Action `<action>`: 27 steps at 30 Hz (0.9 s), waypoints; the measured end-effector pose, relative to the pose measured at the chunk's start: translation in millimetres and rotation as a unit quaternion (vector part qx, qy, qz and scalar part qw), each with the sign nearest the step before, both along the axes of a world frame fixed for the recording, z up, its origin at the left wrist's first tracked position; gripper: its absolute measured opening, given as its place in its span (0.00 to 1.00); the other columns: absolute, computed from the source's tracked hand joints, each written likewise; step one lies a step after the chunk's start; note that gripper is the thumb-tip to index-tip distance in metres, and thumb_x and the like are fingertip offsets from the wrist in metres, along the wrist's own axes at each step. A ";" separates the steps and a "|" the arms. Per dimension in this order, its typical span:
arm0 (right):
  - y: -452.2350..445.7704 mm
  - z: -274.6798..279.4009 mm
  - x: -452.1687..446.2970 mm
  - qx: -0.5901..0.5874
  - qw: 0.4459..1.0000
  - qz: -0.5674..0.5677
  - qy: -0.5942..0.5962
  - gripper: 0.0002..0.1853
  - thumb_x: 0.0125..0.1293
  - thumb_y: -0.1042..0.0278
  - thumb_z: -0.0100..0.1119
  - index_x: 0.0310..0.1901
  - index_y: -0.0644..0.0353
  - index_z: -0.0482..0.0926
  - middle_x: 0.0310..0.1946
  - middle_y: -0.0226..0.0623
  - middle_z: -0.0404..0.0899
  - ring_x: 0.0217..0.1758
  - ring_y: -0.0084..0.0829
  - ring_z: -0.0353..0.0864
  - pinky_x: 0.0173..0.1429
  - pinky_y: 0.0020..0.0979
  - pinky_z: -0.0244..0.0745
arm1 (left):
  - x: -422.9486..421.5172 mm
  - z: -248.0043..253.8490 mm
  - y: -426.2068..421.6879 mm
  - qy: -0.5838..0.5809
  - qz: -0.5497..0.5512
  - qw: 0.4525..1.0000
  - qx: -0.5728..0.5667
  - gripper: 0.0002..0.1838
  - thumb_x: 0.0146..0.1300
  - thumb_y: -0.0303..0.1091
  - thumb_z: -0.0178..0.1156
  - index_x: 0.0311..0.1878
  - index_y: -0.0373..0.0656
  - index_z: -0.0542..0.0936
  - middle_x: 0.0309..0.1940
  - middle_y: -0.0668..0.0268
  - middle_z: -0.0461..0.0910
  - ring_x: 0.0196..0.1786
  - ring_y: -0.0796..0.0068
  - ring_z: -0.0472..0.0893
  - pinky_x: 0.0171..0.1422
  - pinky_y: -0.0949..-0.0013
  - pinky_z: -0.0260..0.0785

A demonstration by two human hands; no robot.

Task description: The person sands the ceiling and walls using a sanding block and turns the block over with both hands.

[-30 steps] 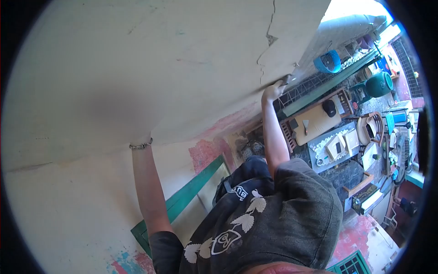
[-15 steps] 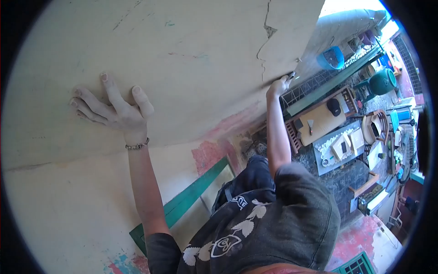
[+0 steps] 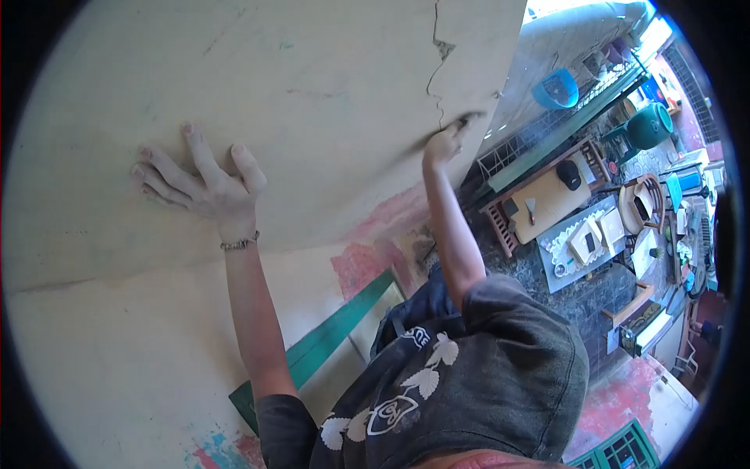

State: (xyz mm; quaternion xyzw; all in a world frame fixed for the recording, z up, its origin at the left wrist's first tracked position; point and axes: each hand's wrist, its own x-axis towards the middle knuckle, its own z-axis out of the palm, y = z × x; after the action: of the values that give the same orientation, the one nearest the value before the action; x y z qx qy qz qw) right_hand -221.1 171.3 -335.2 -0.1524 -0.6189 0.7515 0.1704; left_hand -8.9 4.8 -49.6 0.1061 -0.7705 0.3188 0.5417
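My left hand (image 3: 215, 187), dusty and with a bracelet at the wrist, lies on the pale wall (image 3: 328, 156) with its fingers spread. Off to the right, my right hand (image 3: 444, 146) is closed around a small dark-edged tool (image 3: 469, 119), blurred and mostly hidden by the fingers, so its kind cannot be told. That tool is at the wall surface near the corner edge. Just above the right hand, a jagged crack (image 3: 434, 76) runs down the wall, with a chipped hole (image 3: 444, 50) in it.
A green wooden frame (image 3: 328, 336) leans below my left arm. Pink patches (image 3: 359, 268) show on the lower wall. Beyond the corner are a bench (image 3: 547, 207) bearing a putty knife (image 3: 531, 209) and cap, a low table (image 3: 558, 273), a blue basket (image 3: 556, 90) and a green barrel (image 3: 650, 125).
My right hand has moved left along the wall with the tool, away from the corner edge and towards the crack's lower end. The left hand stays spread on the wall. The view has shifted slightly.
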 end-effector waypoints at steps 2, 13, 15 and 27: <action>1.7 6.5 1.9 0.104 0.973 0.036 0.204 0.27 0.80 0.72 0.41 0.77 0.73 0.62 0.78 0.60 0.63 0.83 0.52 0.59 0.85 0.42 0.52 | 4.3 -3.9 3.7 -0.002 -0.001 1.000 0.005 0.33 0.75 0.60 0.47 0.73 0.48 0.76 0.81 0.39 0.56 0.84 0.35 0.49 0.86 0.38 0.31; 16.9 -99.0 -33.9 0.043 0.999 0.028 -0.001 0.28 0.77 0.77 0.43 0.77 0.70 0.63 0.79 0.56 0.62 0.84 0.49 0.59 0.85 0.38 0.52 | 6.2 -0.4 8.5 -0.026 0.029 0.999 -0.001 0.35 0.76 0.60 0.46 0.75 0.45 0.73 0.81 0.37 0.55 0.85 0.34 0.47 0.85 0.35 0.36; 24.8 -51.0 -15.5 0.006 0.993 0.045 -0.105 0.27 0.77 0.79 0.43 0.77 0.70 0.64 0.80 0.55 0.61 0.84 0.48 0.58 0.85 0.37 0.51 | 4.8 -0.7 7.1 -0.022 0.024 0.999 -0.005 0.35 0.76 0.60 0.45 0.75 0.45 0.73 0.81 0.36 0.54 0.85 0.34 0.47 0.85 0.35 0.35; 33.6 -168.3 -41.5 0.043 0.993 -0.057 -0.091 0.26 0.76 0.66 0.53 0.72 0.69 0.71 0.66 0.49 0.78 0.69 0.39 0.77 0.72 0.33 0.69 | 8.6 0.0 5.9 -0.055 0.019 0.998 -0.040 0.35 0.78 0.57 0.46 0.76 0.41 0.69 0.81 0.35 0.52 0.84 0.32 0.48 0.83 0.32 0.38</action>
State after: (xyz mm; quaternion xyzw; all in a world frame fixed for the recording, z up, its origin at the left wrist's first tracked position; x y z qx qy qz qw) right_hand -262.6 204.9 -503.5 -0.2477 -0.6539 0.6962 0.1626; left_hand -0.3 10.7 -49.6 0.0813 -0.7836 0.3645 0.4965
